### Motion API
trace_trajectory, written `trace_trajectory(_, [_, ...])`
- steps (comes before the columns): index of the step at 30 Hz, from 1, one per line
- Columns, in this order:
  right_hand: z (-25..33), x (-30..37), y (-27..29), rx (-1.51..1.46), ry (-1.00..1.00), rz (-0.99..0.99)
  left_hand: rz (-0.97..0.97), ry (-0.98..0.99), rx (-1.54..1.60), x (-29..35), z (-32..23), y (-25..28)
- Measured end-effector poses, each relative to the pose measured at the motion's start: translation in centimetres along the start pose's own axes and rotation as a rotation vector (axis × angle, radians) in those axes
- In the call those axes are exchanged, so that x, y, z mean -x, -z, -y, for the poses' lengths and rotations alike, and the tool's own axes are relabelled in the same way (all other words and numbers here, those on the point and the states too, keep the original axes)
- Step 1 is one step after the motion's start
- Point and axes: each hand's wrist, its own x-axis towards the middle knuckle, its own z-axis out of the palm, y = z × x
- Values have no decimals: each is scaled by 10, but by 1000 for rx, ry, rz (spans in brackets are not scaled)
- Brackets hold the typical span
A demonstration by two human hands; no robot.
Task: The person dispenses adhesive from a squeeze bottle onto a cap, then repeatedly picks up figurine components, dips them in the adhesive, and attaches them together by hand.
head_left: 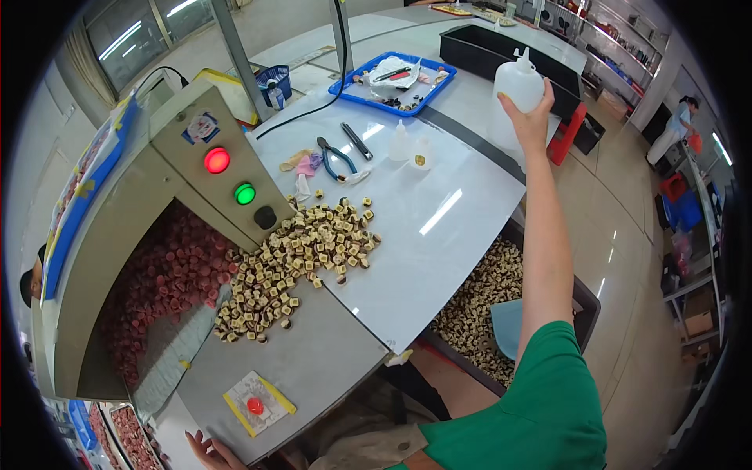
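My right hand [533, 121] is stretched far out to the right, its thumb and fingers wrapped round a white plastic squeeze bottle [517, 82] with a nozzle top. At the table's near left edge, my left hand [211, 453] has its fingers apart and holds nothing. Closest to it lies a small grey pad [257, 392] with yellow tape edges and a glossy red blob [254, 405] on it. A heap of small cream-and-dark-brown pieces [313, 243] spreads over the middle of the table, against the machine.
A beige machine [168, 149] with lit buttons stands left, reddish pieces [180, 266] in its opening. Pliers [337, 160], a small dropper bottle [398, 141] and a blue tray [427, 102] lie beyond the heap. A dark bin [583, 313] of pieces sits below my right arm. Another person [674, 129] stands far right.
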Motion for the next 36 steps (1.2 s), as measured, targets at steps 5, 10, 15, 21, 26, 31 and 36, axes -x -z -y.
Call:
trace_trajectory(5, [-62,2,-2,272,27,-76,37,-20,1,2,0,-13])
trace_trajectory(10, [-69,14,0,65,-75,-99,74,12,170,-2,36,-31])
trace_trajectory(15, [-93,20,26,237,-12,-172,83,-51,190,-7,34,-30])
trace_trajectory(21, [-71,34,33,193,-84,-189,32,-90,-11,15,-5,-10])
trace_trajectory(26, [-27,72,30,-165,-237,-176,-78,-167,-20,9,1,-10])
trace_trajectory(31, [61,130,35,-136,-425,180,62,21,228,15,47,-10])
trace_trajectory(36, [145,168,-14,-199,-347,681,51,12,270,17,51,-7])
